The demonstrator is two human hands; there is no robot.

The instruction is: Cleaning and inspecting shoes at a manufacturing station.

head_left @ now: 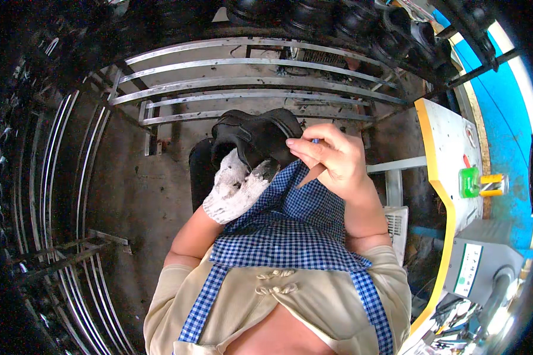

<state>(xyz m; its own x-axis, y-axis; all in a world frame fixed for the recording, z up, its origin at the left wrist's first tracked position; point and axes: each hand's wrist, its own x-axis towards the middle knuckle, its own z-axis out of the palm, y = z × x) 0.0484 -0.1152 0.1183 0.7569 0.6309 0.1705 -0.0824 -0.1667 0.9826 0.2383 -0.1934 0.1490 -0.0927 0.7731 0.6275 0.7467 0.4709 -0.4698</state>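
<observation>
My left hand point(238, 188), in a dirty white work glove, holds a black shoe upper point(255, 135) up in front of my chest. Against the shoe's right edge, my bare right hand point(331, 158) pinches a thin pen-like tool point(311, 173) with a blue end, its tip pointing down toward my blue-and-white checked apron point(290, 225). The glove hides the lower part of the shoe.
Curved metal rack bars point(248, 83) run across the back and down the left side point(53, 177). More black shoes point(361, 23) sit along the top. A white and yellow machine panel point(450, 148) with a green button point(469, 181) stands at the right.
</observation>
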